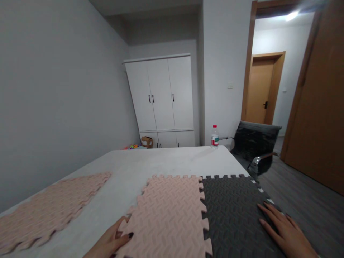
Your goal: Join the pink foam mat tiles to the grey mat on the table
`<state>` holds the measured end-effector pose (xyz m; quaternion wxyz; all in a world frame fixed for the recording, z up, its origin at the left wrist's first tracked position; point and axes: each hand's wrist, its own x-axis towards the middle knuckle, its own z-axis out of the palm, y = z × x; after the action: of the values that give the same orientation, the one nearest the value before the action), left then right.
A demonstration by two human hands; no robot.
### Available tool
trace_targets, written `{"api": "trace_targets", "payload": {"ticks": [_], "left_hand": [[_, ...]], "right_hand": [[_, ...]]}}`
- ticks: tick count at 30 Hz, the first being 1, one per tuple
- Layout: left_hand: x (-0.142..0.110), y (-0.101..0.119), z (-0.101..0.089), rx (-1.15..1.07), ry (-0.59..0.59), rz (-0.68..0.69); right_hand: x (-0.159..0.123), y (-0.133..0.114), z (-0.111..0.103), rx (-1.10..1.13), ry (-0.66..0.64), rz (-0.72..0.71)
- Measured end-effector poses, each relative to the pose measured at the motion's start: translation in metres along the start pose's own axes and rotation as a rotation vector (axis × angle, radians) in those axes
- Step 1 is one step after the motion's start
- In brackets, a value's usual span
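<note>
White table (161,159) | pink mat (172,211), black mat (236,208): toothed edges, textured

Left hand (110,240) half-curled, thumb extended; right hand (286,229) palm down, fingers spread.

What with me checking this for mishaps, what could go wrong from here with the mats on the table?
The dark mat lies along the right edge of the table, so a sideways push from the right hand could slide it over.
If the left hand shifts the pink mat beside it, their toothed edges might buckle or part.
The bottle near the far edge might tip if the table is jolted.
</note>
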<state>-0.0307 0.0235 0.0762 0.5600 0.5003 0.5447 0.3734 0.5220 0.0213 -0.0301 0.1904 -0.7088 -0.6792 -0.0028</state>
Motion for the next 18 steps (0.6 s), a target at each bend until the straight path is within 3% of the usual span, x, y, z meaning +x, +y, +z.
{"api": "trace_targets", "payload": {"ticks": [9, 14, 18], "left_hand": [[0.002, -0.011, -0.014, 0.278, 0.003, 0.000], [0.006, -0.022, -0.021, 0.516, 0.119, 0.067], [0.013, -0.031, -0.034, 0.843, 0.249, 0.088]], "right_hand": [[-0.002, 0.000, 0.000, -0.032, 0.003, -0.015], [-0.001, -0.002, -0.001, -0.034, 0.012, -0.029], [-0.001, 0.002, 0.001, -0.028, 0.010, -0.034]]}}
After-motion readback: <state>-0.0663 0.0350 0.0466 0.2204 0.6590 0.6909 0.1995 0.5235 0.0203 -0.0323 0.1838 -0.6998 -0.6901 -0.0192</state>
